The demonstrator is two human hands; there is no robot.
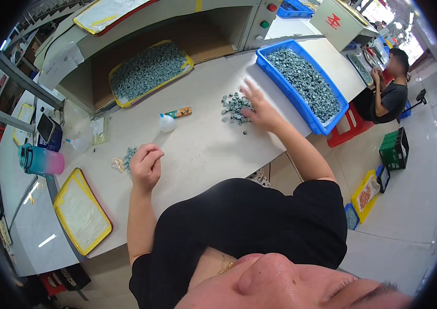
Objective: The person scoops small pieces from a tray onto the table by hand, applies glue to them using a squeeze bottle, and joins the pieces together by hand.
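My right hand point(264, 112) reaches over a loose pile of small dark-green pieces point(233, 105) on the white table, its fingers spread and a little blurred. At the pile's edge it appears to touch some of them. My left hand point(146, 166) is closed with fingertips pinched together; whatever is between them is too small or hidden to make out. Beside that hand lies a smaller heap of green pieces point(129, 154), partly covered by it, with a few cream-coloured bits point(118, 164). Between the hands stand a white squeeze bottle point(167, 123) with a blue tip and a small orange-and-green packet point(183, 112).
A blue tray point(326, 126) full of green pieces lies at the right; a yellow-edged tray point(189, 65) of similar pieces sits under the machine at the back. At left are a yellow-rimmed tray point(82, 211) and a teal-pink bottle point(46, 160). Another person point(393, 87) sits at far right.
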